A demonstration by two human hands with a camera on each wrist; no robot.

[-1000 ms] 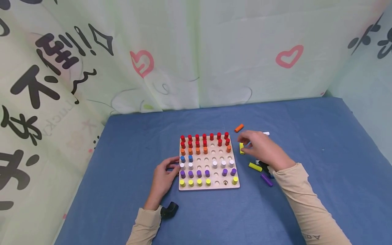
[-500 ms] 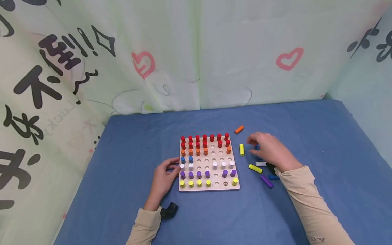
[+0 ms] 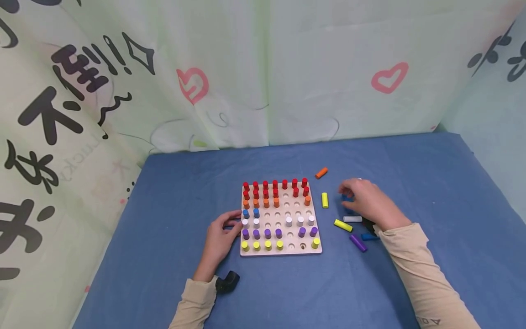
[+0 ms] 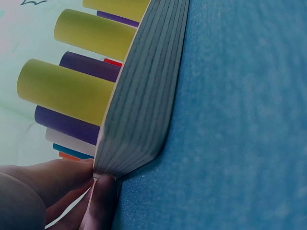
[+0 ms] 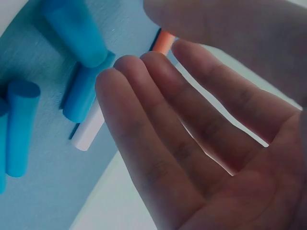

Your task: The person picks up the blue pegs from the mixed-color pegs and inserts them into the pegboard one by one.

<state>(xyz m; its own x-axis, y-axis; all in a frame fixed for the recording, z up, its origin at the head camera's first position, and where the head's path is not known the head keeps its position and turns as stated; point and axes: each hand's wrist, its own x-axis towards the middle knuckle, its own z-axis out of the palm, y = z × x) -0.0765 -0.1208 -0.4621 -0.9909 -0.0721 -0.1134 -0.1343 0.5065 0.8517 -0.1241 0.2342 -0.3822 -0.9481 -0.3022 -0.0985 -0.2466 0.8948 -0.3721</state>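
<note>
A wooden pegboard (image 3: 273, 252) stands on the blue cloth with rows of red, orange, blue, white, purple and yellow pegs upright in it. At its left edge my left hand (image 3: 219, 240) holds the board; in the left wrist view the fingertips (image 4: 103, 189) lie against its rim near a corner. My right hand (image 3: 367, 201) hovers over the loose pegs right of the board. Its fingers look extended in the right wrist view, thumb apart, with nothing between them. Just beyond the fingertips lie blue pegs (image 5: 88, 91) and a white peg (image 5: 88, 130).
Around the right hand lie a yellow peg (image 3: 325, 200), another yellow peg (image 3: 343, 225), a white peg (image 3: 352, 219), a purple peg (image 3: 358, 242), a blue peg (image 3: 369, 236) and an orange peg (image 3: 321, 173). A printed curtain (image 3: 287, 91) hangs behind the cloth.
My right hand has moved rightward from beside the upright-lying yellow peg to over the blue pegs, uncovering white and blue pegs near its wrist. The left hand and board stay put.
</note>
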